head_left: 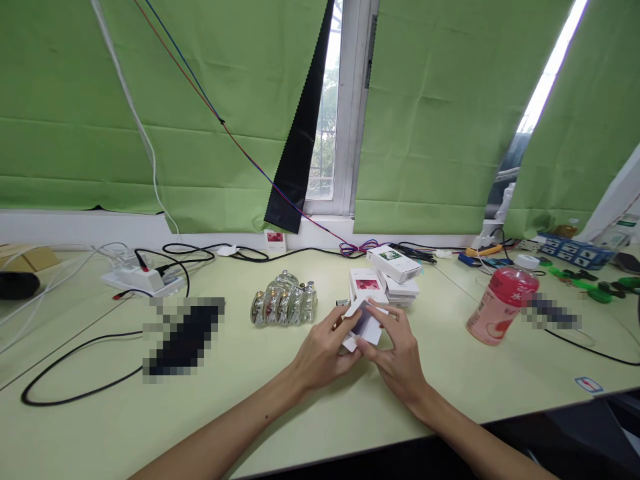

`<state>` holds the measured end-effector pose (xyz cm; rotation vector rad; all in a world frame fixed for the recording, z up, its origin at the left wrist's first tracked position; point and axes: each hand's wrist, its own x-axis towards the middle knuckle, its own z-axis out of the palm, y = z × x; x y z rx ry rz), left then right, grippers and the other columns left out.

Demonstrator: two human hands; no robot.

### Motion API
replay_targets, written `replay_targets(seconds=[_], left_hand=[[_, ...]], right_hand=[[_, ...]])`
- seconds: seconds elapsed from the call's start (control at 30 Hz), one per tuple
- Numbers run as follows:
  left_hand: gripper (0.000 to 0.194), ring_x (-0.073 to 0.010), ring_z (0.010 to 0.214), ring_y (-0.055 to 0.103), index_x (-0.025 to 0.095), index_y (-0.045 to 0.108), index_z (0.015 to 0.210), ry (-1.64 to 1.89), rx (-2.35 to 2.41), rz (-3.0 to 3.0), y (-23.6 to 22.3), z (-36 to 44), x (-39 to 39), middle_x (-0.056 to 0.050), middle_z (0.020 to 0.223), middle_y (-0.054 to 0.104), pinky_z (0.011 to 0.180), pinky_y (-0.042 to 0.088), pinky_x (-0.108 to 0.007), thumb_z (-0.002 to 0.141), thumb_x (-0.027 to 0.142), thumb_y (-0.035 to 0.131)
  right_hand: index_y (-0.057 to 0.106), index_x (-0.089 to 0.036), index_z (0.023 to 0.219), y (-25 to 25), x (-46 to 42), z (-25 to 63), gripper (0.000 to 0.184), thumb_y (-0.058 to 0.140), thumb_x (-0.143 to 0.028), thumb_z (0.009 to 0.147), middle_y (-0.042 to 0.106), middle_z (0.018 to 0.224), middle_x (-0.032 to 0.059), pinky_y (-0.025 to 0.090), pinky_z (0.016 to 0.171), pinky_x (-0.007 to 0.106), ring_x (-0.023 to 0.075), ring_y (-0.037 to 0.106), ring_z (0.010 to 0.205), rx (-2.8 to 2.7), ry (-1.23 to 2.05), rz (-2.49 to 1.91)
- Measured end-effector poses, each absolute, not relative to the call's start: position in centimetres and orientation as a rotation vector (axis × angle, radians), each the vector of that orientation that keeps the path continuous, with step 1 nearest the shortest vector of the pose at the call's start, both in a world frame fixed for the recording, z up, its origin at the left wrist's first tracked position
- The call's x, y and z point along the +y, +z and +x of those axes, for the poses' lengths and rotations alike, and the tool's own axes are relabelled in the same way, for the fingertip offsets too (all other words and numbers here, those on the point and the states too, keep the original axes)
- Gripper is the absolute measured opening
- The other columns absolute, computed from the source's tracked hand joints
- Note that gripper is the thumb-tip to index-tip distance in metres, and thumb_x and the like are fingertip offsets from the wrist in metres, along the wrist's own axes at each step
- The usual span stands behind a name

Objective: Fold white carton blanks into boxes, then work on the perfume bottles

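fingers (347, 327) gripping: left hand (324, 351) and right hand (401, 355) both closed on a small white carton (371, 330), one per side, open end up, inside visible. carton is over the pale table (280, 420); can't tell if touching. just behind: white box with red picture (369, 285). behind-right: stack of white boxes (395, 265). left: cluster of clear-wrapped round parts (285, 303). well right: pink bottle (500, 307), white cap. far left: white power strip (143, 279).

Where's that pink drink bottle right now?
In the head view, the pink bottle is on the right side of the table, right of the right hand and the stacked white boxes.
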<state>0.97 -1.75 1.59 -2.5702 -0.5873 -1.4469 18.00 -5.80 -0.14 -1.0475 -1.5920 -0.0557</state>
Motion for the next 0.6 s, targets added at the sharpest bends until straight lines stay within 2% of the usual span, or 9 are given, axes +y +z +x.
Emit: replay_targets(seconds=[0.13, 0.6], left_hand=[[0.045, -0.0192, 0.092, 0.069, 0.016, 0.052, 0.133, -1.457, -0.572, -2.544, 1.89, 1.02, -1.81, -0.013, 0.109, 0.064, 0.072, 0.061, -0.028, 0.088, 0.019, 0.055], [0.042, -0.0194, 0.092, 0.07, 0.017, 0.054, 0.129, -1.471, -0.621, -2.521, 1.75, 1.05, -1.71, -0.012, 0.11, 0.067, 0.07, 0.061, -0.028, 0.088, 0.019, 0.057]], right_hand=[[0.065, -0.025, 0.128, -0.17, -5.8, 18.01, 0.043, 0.069, -0.043, 0.089, 0.066, 0.128, 0.0108, 0.057, 0.091, 0.047, 0.0286, 0.057, 0.116, -1.604, -0.059, -1.053], [0.062, -0.024, 0.131, -0.46, -5.64, 18.13, 0.044, 0.063, -0.045, 0.093, 0.06, 0.139, 0.0103, 0.053, 0.097, 0.051, 0.0304, 0.048, 0.127, -1.665, -0.048, -1.121]])
